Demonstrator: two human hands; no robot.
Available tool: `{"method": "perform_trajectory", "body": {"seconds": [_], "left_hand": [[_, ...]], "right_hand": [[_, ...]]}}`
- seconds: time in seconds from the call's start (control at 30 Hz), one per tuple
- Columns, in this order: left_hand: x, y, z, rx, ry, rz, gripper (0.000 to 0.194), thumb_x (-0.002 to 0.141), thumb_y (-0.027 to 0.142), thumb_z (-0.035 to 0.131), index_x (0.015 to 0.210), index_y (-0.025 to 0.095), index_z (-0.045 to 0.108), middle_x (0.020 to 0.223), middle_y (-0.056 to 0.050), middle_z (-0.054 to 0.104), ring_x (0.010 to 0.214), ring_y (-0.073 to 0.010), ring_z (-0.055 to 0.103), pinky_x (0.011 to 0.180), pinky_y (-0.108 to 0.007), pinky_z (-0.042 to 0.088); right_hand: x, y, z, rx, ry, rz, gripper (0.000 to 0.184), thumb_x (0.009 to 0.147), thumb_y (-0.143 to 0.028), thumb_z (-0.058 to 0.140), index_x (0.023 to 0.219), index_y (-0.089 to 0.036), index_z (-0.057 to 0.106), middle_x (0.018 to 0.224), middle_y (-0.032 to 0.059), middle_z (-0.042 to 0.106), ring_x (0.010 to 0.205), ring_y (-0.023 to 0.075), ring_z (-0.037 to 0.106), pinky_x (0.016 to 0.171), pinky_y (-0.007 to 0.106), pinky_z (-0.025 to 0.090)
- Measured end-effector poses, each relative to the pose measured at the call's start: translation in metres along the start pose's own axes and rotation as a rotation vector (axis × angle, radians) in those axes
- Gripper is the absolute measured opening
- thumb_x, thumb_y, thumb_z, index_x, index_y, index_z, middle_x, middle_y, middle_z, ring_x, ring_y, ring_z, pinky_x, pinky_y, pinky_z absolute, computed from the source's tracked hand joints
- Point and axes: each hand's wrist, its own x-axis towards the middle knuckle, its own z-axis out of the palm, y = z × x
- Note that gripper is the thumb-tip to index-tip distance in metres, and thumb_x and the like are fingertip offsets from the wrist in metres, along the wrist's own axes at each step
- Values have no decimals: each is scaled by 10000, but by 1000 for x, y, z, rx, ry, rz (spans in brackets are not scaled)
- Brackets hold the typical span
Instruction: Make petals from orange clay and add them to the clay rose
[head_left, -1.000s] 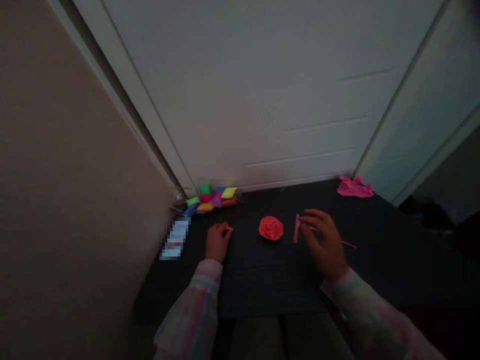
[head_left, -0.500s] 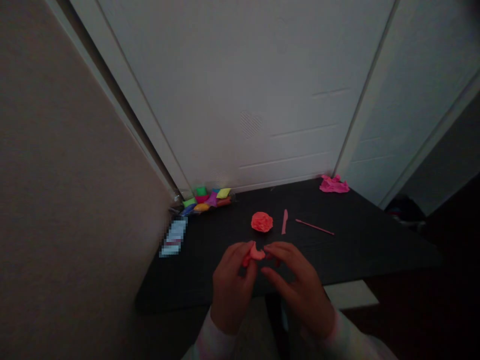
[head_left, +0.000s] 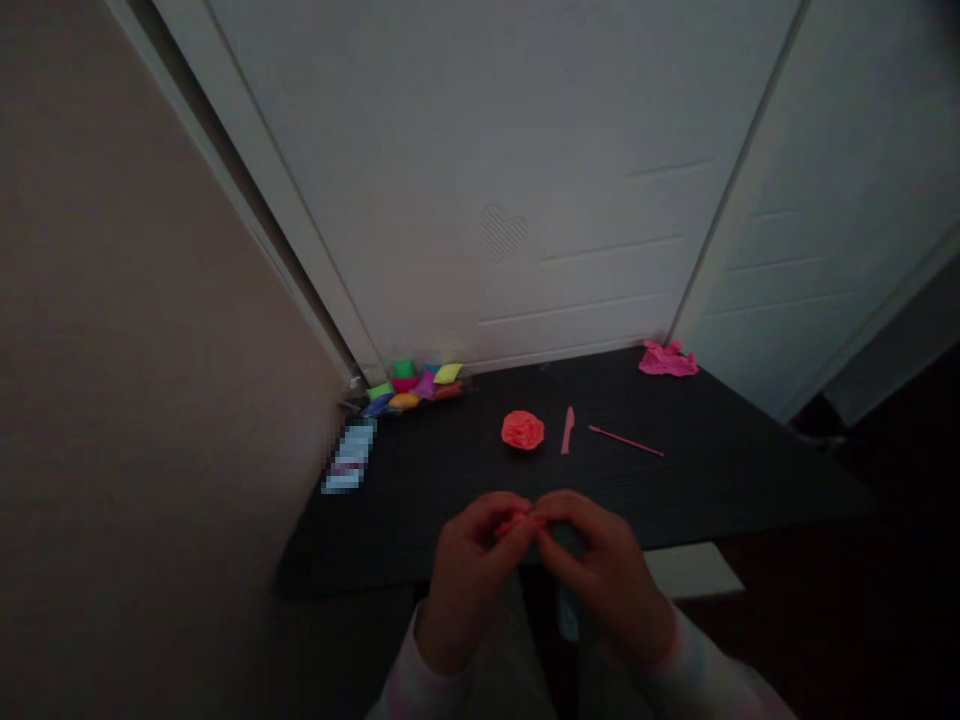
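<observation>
Both hands meet above the near edge of the dark table. My left hand (head_left: 472,575) is closed around a small piece of red-orange modelling clay (head_left: 508,524), mostly hidden by the fingers. My right hand (head_left: 604,570) pinches the same clay from the right, thumb and forefinger pressed together near the left fingertips. Just beyond the hands lies a ruffled, round red-orange clay piece (head_left: 523,430), like a flower. To its right rest a pink plastic knife (head_left: 568,430) and a thin pink stick tool (head_left: 626,441).
Colourful clay packets (head_left: 416,388) lie at the back left of the dark table (head_left: 420,470), with a pixelated pale item (head_left: 350,457) in front of them. A crumpled pink piece (head_left: 667,359) sits in the far right corner. A white door (head_left: 480,200) stands behind the table.
My right hand has closed in on the clay and now pinches it with the left. The clay, curved and visible before, is now mostly covered. The view has tilted slightly.
</observation>
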Motion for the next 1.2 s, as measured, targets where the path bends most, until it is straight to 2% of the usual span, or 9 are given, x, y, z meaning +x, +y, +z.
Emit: {"method": "perform_trajectory", "body": {"seconds": [0.13, 0.3, 0.4, 0.5, 0.67, 0.77, 0.93, 1.03, 1.2], "left_hand": [[-1, -1, 2, -174, 21, -72, 21, 625, 183, 639, 636, 168, 629, 687, 6, 646, 657, -111, 580, 615, -201, 460], [-3, -9, 4, -197, 61, -75, 25, 632, 167, 624, 655, 169, 617, 645, 29, 631, 597, -85, 556, 567, -183, 438], [2, -19, -2, -146, 153, -74, 50, 636, 186, 625, 679, 166, 612, 658, 22, 639, 622, -98, 580, 584, -195, 442], [10, -29, -12, -116, 237, -79, 84, 657, 230, 624, 704, 162, 609, 674, 11, 644, 661, -113, 596, 619, -212, 454], [16, -36, -19, -159, 225, -82, 170, 662, 268, 635, 787, 163, 588, 738, 1, 650, 697, -125, 613, 675, -247, 473], [13, -36, -16, -206, 200, -84, 155, 665, 260, 641, 765, 158, 581, 723, 1, 647, 682, -118, 607, 673, -245, 471], [7, -36, -6, -366, 104, -129, 107, 674, 227, 644, 733, 151, 595, 704, 5, 648, 675, -102, 592, 665, -225, 466], [5, -37, -2, -387, 96, -138, 96, 671, 218, 648, 722, 151, 602, 691, 8, 644, 684, -103, 590, 673, -224, 463], [5, -39, 1, -291, 101, -134, 126, 659, 242, 650, 734, 151, 603, 688, 5, 632, 656, -103, 575, 638, -219, 449]], "right_hand": [[-2, -1, 2, 137, -16, 192, 30, 730, -181, 547, 727, -190, 576, 695, 0, 608, 659, 115, 565, 614, 222, 448], [-1, 1, 5, 475, -3, 410, 76, 689, -225, 605, 658, -172, 559, 617, -26, 547, 568, 84, 503, 533, 198, 404], [-1, 3, 1, 684, 50, 422, 111, 686, -245, 634, 646, -176, 558, 567, -43, 516, 506, 65, 454, 481, 186, 363], [-1, 6, -10, 831, 160, 383, 94, 697, -259, 637, 766, -218, 588, 581, -51, 537, 505, 68, 466, 478, 188, 366], [-2, 22, -20, 549, 132, 398, 157, 768, -299, 572, 894, -219, 621, 769, 9, 627, 641, 107, 550, 620, 251, 447], [-4, 29, -14, 350, 59, 370, 195, 805, -321, 517, 929, -213, 621, 743, 3, 613, 656, 110, 555, 639, 248, 450], [-5, 24, 3, 99, -81, 175, 223, 830, -255, 479, 1007, -227, 613, 876, 26, 619, 793, 124, 569, 715, 248, 447], [-4, 22, 9, 39, -104, 83, 245, 822, -206, 490, 1039, -218, 601, 922, 39, 617, 873, 132, 560, 767, 250, 436], [-2, 23, 13, 61, -78, 136, 132, 772, -188, 548, 855, -212, 649, 825, 26, 631, 793, 139, 569, 728, 255, 434]]}}
